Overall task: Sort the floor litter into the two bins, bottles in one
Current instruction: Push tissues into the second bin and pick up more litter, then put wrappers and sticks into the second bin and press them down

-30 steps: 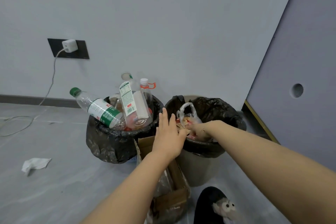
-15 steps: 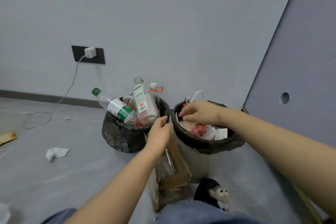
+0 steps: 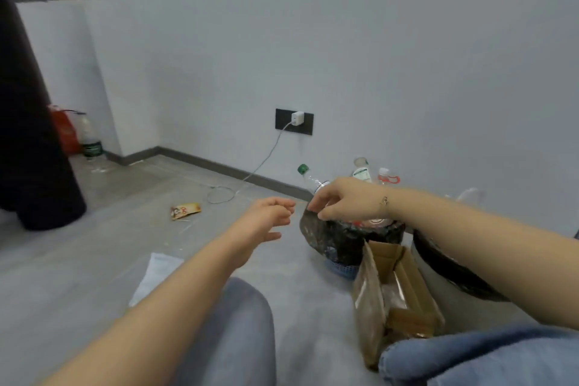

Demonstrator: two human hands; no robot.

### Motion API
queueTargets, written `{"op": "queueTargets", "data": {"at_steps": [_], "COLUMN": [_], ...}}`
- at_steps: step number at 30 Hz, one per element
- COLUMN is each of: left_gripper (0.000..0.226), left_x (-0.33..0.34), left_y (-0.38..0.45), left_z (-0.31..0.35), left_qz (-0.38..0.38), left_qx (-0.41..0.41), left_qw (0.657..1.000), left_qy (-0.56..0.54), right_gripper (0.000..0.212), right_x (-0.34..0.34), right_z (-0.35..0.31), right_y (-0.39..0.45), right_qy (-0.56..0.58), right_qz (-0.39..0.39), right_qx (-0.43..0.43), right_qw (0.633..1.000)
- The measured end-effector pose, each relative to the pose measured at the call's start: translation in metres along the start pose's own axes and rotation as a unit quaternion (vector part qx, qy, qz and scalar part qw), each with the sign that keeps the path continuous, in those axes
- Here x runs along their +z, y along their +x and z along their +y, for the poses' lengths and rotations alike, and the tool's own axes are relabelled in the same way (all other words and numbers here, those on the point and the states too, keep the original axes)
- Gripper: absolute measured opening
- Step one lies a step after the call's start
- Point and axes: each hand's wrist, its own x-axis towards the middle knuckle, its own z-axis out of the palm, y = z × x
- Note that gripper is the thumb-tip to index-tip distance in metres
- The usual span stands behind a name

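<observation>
The bottle bin (image 3: pixel 344 243), lined with a black bag, stands against the wall with several bottles poking out, one with a green cap (image 3: pixel 303 168). My right hand (image 3: pixel 344 202) hovers over its left rim, fingers pointing down by the liner's edge and holding nothing. My left hand (image 3: pixel 269 216) hangs in the air left of that bin, fingers loosely curled and empty. The second bin (image 3: pixel 438 263) sits at the right, partly hidden under my right forearm. On the floor lie a yellow wrapper (image 3: pixel 185 210) and a white paper (image 3: pixel 156 273).
A cardboard box with a plastic bag (image 3: pixel 394 285) leans between the bins, close to my knees. A charger (image 3: pixel 297 118) is plugged in, its cable trailing over the floor. A black cone-shaped base (image 3: pixel 31 135) stands at far left, with a bottle (image 3: pixel 91 141) and a red container (image 3: pixel 64 131) behind it.
The view has swung left and pulled back. My right hand has left the right bin and moved over the bottle bin. My left hand has come off the box and moved left.
</observation>
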Motion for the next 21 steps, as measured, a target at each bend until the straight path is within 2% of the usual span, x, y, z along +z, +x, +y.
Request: {"op": "queueTargets", "data": {"at_steps": [5,9,13,21], "left_gripper": [0.024,0.022,0.022,0.031], "left_x": [-0.09,-0.141,-0.167,-0.204], "left_y": [-0.009,0.016,0.046,0.109], "left_z": [0.008,-0.019,-0.079,-0.164], "left_qz": [-0.02,0.055,0.061,0.178], "left_qx": [-0.003,-0.027,-0.086,-0.067], "left_qw": [0.99,0.978,0.978,0.968], "left_qy": [0.14,0.2,0.179,0.164], "right_gripper": [0.031,0.033,0.029,0.024], "right_x": [0.028,0.06,0.097,0.169], "right_z": [-0.052,-0.066,-0.058,-0.019], "right_y": [0.057,0.095,0.131,0.234], "right_qy": [-0.031,0.009,0.023,0.104], "right_qz": [-0.048,-0.053,-0.058,-0.031], "right_qx": [-0.053,-0.052,-0.03,0.06], "right_qw": [0.997,0.997,0.998,0.992]}}
